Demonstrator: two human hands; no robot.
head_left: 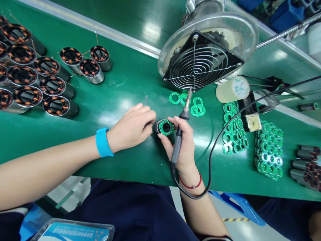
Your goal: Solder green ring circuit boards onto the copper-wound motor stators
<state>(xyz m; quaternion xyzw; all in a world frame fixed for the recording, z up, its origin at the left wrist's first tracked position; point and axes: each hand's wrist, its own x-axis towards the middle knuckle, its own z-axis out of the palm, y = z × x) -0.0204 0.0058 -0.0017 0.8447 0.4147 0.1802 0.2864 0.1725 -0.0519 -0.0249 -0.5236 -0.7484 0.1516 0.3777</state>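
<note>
My right hand (184, 145) has a soldering iron (178, 140) with a grey handle tucked in it, tip pointing up and away. Thumb and forefinger of that same hand rest around a motor stator (157, 127), which has a green ring-shaped circuit board (167, 127) on its end. Just left of the stator is my left hand (134, 125), fingers curled and closed; whatever they pinch, if anything, is hidden. A few loose green boards (198, 107) lie beyond the iron.
Several wound stators (54, 85) stand at the left. A fume extractor fan (198, 67) overhangs the back. Panels of green boards (269, 150), a solder spool (233, 89), an iron stand (250, 113) and more stators (306, 164) occupy the right. The iron's black cable (212, 160) loops over my right wrist.
</note>
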